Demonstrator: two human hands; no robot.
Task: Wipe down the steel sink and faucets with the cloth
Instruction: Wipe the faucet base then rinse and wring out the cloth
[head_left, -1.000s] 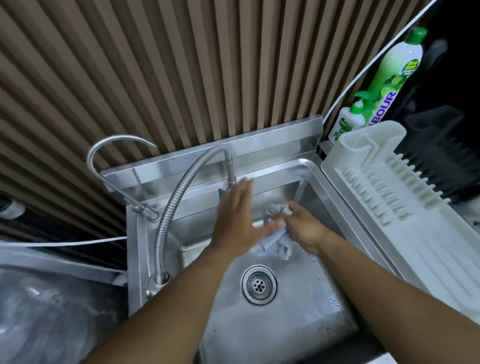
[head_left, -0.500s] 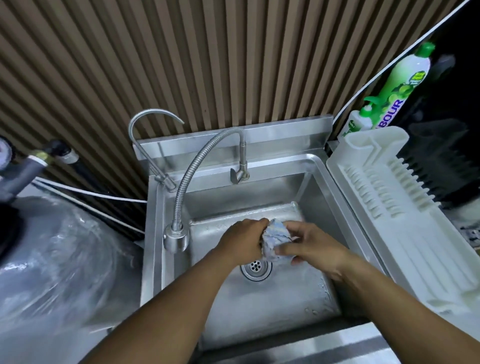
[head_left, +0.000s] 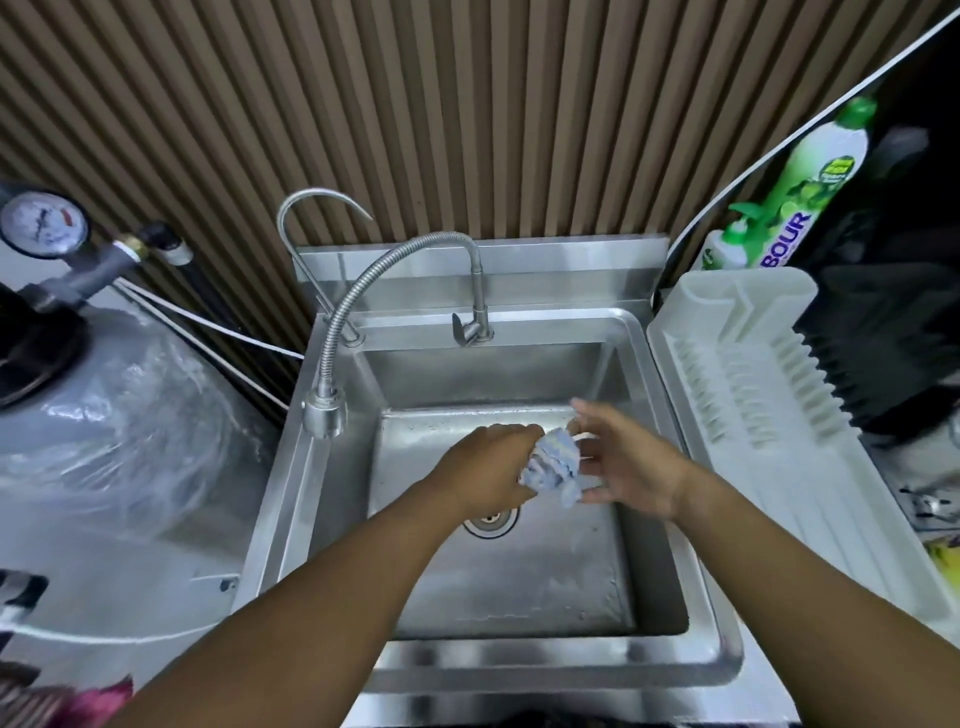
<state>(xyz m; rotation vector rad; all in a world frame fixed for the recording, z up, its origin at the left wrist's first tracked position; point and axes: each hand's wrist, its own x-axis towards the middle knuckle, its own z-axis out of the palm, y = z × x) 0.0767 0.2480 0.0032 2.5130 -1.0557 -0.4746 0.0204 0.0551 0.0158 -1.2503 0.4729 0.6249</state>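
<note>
One wadded blue-white cloth (head_left: 553, 465) gripped by L hand (head_left: 483, 467); R hand (head_left: 628, 467) spread beside. Sloppy handoff may drop it in steel sink (head_left: 545, 660).

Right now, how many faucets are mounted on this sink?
2. A thin gooseneck faucet stands at the back-left corner of the sink. A lever tap with a flexible hose stands at back centre, its spray head hanging by the left rim. None appears hidden.

Home kitchen, steel sink (head_left: 670, 657) with faucets, dish rack (head_left: 831, 499), dish soap bottle (head_left: 810, 176)
</note>
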